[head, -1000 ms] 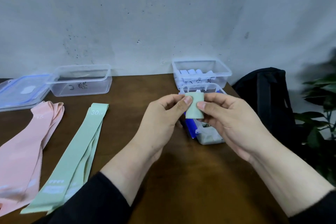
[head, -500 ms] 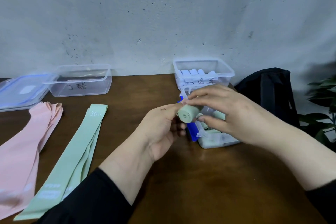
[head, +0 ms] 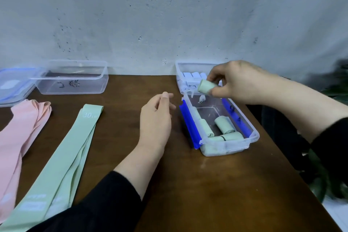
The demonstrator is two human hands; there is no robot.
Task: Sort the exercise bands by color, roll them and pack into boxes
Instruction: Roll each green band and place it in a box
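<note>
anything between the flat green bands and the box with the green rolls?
Head view: the left hand hangs open over the bare table between the flat green bands and the box of green rolls.

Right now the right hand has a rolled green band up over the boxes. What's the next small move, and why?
Probably lower the rolled green band that the right hand pinches into the clear box with blue clips and let go. That box already holds green rolls, and bare floor shows at its far end, just below the hand. The box behind holds pale blue rolls, so not there.
</note>
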